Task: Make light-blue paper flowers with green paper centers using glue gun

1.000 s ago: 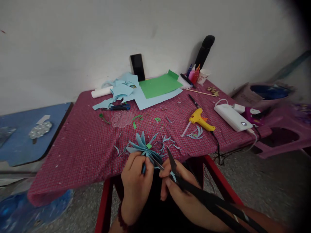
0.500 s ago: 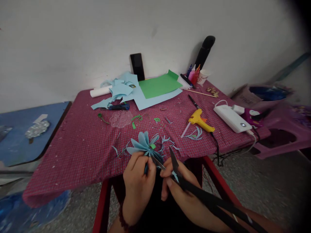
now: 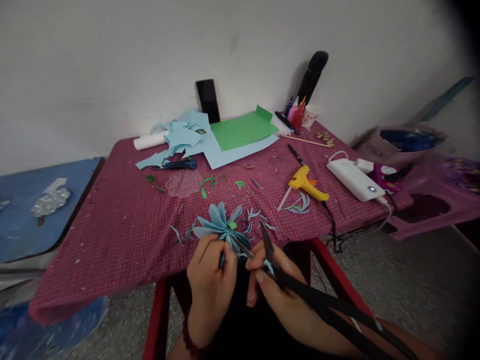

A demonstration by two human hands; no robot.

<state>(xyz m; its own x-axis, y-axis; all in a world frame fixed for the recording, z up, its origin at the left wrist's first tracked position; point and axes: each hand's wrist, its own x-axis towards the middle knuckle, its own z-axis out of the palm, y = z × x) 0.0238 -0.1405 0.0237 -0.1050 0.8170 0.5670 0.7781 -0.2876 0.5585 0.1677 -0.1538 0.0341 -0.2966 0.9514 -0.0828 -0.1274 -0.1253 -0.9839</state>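
My left hand [image 3: 213, 277] is closed on a light-blue paper flower [image 3: 217, 220], pinching it at its near side. The petals fan out away from me, and a small green paper piece [image 3: 233, 225] sits near the middle. My right hand [image 3: 281, 282] grips dark scissors [image 3: 300, 287] close to the pivot. Their blades stand apart, one tip pointing up and the other reaching to the flower's edge by my left fingers. A blue paper scrap [image 3: 269, 266] shows between the blades at my right fingertips. Both hands are close together at the table's near edge.
Blue paper strips [image 3: 257, 216] lie around the flower. To the right are a yellow glue gun [image 3: 308, 184] and a white power bank [image 3: 355, 180]. Green paper [image 3: 243, 131], a utility knife [image 3: 180, 164] and a phone [image 3: 208, 101] are towards the wall.
The view has shifted slightly, so the table's things appear a little to the left. My hands, the flower and the scissors keep nearly the same pose.
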